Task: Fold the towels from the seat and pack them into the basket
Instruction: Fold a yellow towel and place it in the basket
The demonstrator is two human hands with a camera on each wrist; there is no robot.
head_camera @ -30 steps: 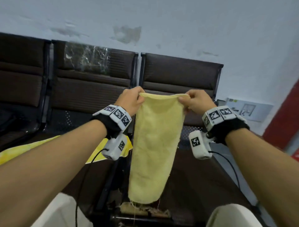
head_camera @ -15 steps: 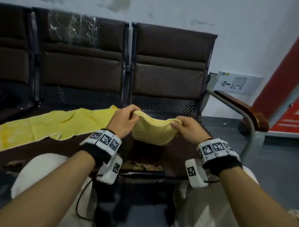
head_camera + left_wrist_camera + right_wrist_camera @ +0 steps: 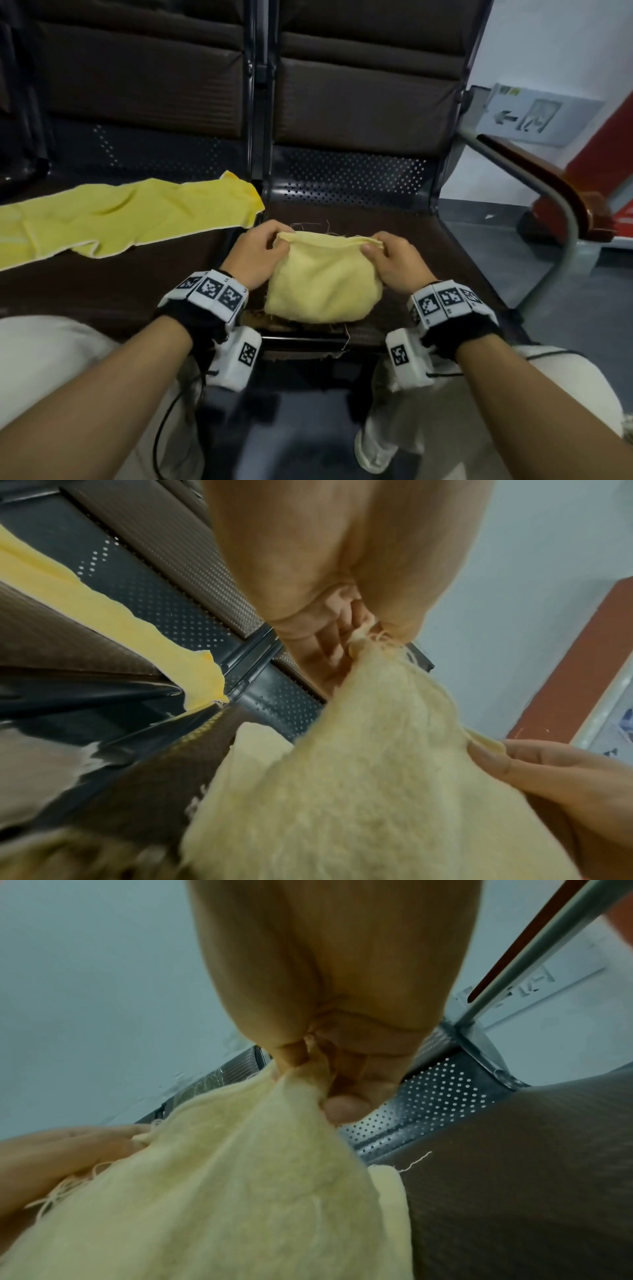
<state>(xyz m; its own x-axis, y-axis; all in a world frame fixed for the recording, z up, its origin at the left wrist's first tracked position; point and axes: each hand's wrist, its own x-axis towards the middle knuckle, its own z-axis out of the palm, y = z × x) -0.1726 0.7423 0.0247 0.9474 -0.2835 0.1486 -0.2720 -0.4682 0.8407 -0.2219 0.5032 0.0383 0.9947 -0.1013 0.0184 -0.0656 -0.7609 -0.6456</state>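
A pale yellow towel (image 3: pixel 325 281) lies folded over on the front of the brown seat (image 3: pixel 428 246). My left hand (image 3: pixel 260 253) pinches its far left corner, and my right hand (image 3: pixel 390 257) pinches its far right corner. The left wrist view shows the pale towel (image 3: pixel 359 791) pinched between thumb and fingers of my left hand (image 3: pixel 363 634). In the right wrist view my right hand (image 3: pixel 308 1064) pinches the pale towel (image 3: pixel 240 1191) the same way. A brighter yellow towel (image 3: pixel 126 216) lies spread on the neighbouring seat to the left. No basket is in view.
Dark brown seat backs (image 3: pixel 359 85) rise behind the seats. A metal armrest with a wooden top (image 3: pixel 548 178) stands at the right. My light-trousered knees (image 3: pixel 51 359) are close to the seat's front edge. A wall sign (image 3: pixel 534 116) hangs at the right.
Both hands have come down from chest height, bringing the pale towel from hanging full length to lying doubled over on the seat. My view has tilted downward.
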